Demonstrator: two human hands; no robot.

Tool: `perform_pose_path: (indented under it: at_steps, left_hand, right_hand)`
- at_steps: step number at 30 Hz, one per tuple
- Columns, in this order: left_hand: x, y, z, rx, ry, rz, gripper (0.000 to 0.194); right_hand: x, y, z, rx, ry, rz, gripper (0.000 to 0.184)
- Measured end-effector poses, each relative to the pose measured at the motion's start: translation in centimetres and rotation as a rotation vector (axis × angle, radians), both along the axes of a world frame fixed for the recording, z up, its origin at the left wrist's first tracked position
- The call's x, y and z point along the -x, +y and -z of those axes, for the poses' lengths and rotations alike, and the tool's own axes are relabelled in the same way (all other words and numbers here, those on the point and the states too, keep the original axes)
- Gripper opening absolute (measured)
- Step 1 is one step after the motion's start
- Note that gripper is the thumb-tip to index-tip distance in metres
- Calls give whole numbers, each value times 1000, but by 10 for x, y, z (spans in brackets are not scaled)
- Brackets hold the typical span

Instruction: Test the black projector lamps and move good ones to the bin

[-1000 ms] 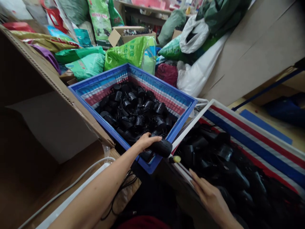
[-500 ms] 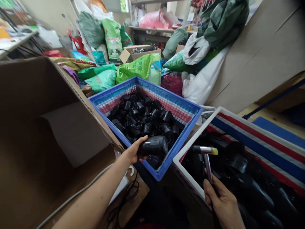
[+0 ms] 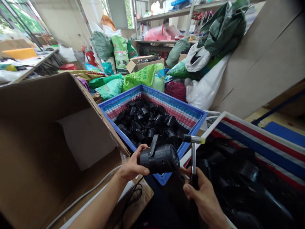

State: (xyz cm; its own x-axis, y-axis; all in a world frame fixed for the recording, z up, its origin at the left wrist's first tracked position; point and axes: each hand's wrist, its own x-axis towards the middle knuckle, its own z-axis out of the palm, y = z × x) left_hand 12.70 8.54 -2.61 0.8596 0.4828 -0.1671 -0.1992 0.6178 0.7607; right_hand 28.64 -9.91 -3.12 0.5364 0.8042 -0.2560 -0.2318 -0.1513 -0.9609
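Observation:
My left hand (image 3: 133, 163) is closed round the rear of a black cylindrical spotlight (image 3: 160, 160) with a flat metal bracket sticking up from its side. A round grille on its front end faces right, and a black cable (image 3: 135, 192) hangs beneath. In my right hand (image 3: 203, 195) is a small hammer (image 3: 193, 156), held upright by its handle. Its head has a yellow tip on the right and a black end on the left. The hammer stands just right of the spotlight, and my right fingers are close to the spotlight's front end.
Behind the spotlight is a blue crate (image 3: 200, 121) filled with similar black units. A white-rimmed crate (image 3: 215, 125) of dark parts stands at right. An open cardboard box (image 3: 30, 133) takes up the left. Bags (image 3: 143, 76) and shelving (image 3: 164, 14) lie beyond.
The spotlight has moved right and down and turned, so its bracket now shows. My right hand has brought the hammer left, close to it. The view has tilted up slightly.

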Motion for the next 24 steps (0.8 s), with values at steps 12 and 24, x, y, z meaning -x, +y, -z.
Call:
perform_pose_path:
  at_steps: [12,24]
  left_hand:
    - [3,-7,2,-157,-51,82,73]
    - [8,-1,-2,-277,-40,168,70]
  right_hand:
    - [9,6,-7,-77,-192,87,53]
    - [12,4,-6,-152,-21,13,53]
